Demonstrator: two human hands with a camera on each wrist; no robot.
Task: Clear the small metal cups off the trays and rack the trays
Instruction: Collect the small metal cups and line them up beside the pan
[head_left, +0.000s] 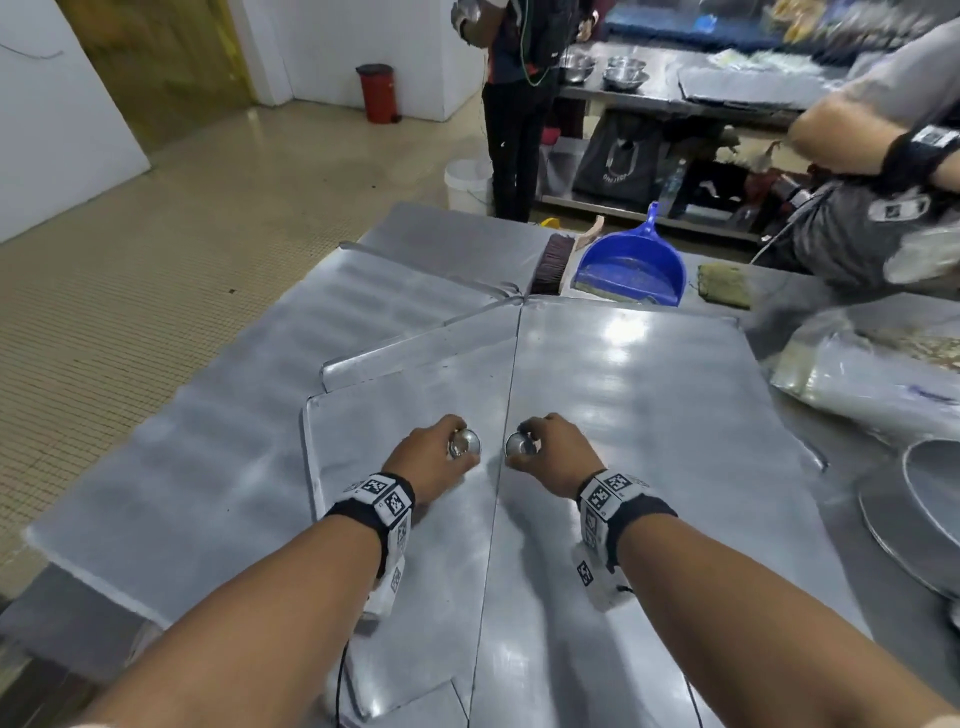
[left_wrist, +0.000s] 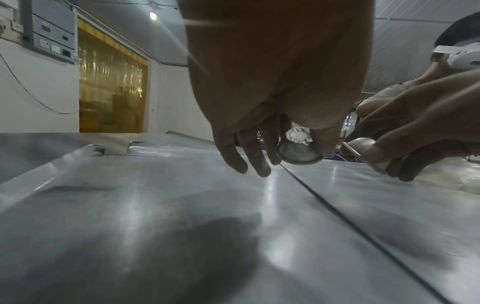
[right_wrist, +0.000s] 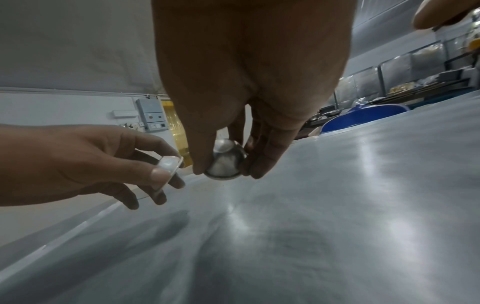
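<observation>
Two flat metal trays lie side by side before me, the left tray (head_left: 405, 519) and the right tray (head_left: 649, 415), with a thin seam between them. My left hand (head_left: 441, 452) pinches a small metal cup (head_left: 464, 444) just above the left tray, thumb and fingers curled round it; the left wrist view shows the cup (left_wrist: 298, 150) tilted and lifted. My right hand (head_left: 545, 447) pinches a second small metal cup (head_left: 519, 444) just above the right tray, seen rim down in the right wrist view as a cup (right_wrist: 226, 162). The two cups sit close together, apart.
More trays (head_left: 260, 389) overlap on the left. A blue dustpan (head_left: 631, 265) and a brush (head_left: 553, 260) lie at the far edge. A plastic bag (head_left: 857, 364) and round metal pans (head_left: 924, 514) sit to the right. Two other people stand beyond the table.
</observation>
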